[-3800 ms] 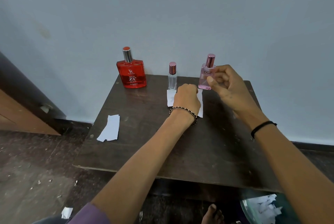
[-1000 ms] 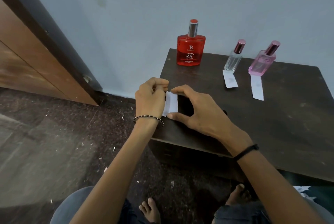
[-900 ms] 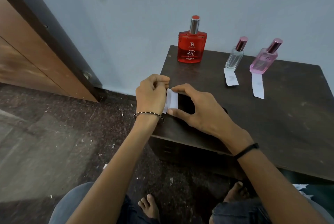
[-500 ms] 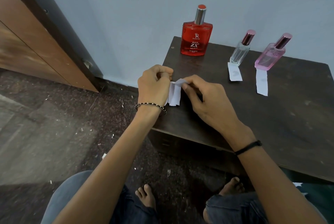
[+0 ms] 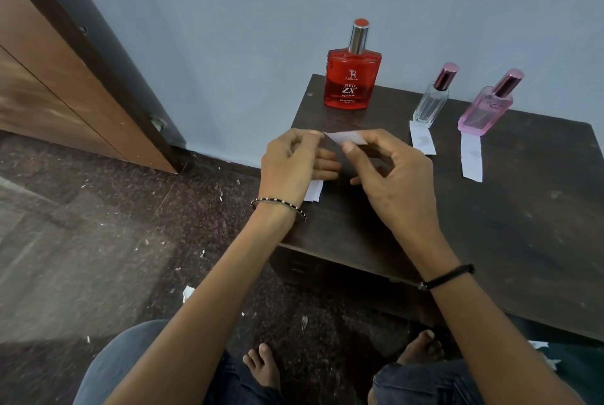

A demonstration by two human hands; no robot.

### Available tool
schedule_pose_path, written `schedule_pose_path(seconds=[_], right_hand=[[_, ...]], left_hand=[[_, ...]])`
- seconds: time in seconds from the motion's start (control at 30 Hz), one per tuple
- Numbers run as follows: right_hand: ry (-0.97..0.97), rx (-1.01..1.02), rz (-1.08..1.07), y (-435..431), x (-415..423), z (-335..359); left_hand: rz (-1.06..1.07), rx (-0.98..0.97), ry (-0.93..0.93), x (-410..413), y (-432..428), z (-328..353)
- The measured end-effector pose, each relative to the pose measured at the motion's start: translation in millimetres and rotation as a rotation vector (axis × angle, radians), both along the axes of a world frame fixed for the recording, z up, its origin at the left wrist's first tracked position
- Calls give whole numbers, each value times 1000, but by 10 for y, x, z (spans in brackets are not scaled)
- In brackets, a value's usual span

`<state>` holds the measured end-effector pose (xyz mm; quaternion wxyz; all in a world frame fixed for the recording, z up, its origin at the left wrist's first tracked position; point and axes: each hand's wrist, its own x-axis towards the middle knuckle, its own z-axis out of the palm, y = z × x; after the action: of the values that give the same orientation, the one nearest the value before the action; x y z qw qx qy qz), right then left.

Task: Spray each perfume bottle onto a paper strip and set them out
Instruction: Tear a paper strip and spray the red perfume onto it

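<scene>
Your left hand (image 5: 291, 164) and right hand (image 5: 390, 172) pinch a paper strip (image 5: 344, 137) between them, each grip narrow on one end, above the counter (image 5: 490, 224). More paper (image 5: 313, 191) lies under your left hand. Beyond your grip stands the red bottle (image 5: 352, 77). Right of it, the clear bottle (image 5: 430, 100) and pink bottle (image 5: 487, 107) each have a strip (image 5: 423, 142) (image 5: 471, 156) before them.

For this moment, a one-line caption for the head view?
Both hands hold a paper strip before the red bottle; two bottles already have strips.
</scene>
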<state>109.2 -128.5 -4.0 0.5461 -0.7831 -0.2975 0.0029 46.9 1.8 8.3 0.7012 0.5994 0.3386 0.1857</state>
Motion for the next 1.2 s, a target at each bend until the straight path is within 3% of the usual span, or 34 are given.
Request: schedule_pose_path(seconds=[0.07, 0.13, 0.47, 0.7, 1.2], right_hand=[[-112, -29, 34, -18, -3, -6], [-172, -56, 56, -34, -13, -34], [-8, -137, -100, 17, 70, 11], [-90, -173, -166, 404, 372, 225], [22, -241, -114, 688, 950, 228]], left_hand=[[-37, -129, -78, 17, -8, 1], [-33, -78, -93, 25, -8, -28], [30, 276, -15, 2, 16, -89], [-3, 320, 4, -4, 61, -96], [-77, 349, 27, 32, 105, -152]])
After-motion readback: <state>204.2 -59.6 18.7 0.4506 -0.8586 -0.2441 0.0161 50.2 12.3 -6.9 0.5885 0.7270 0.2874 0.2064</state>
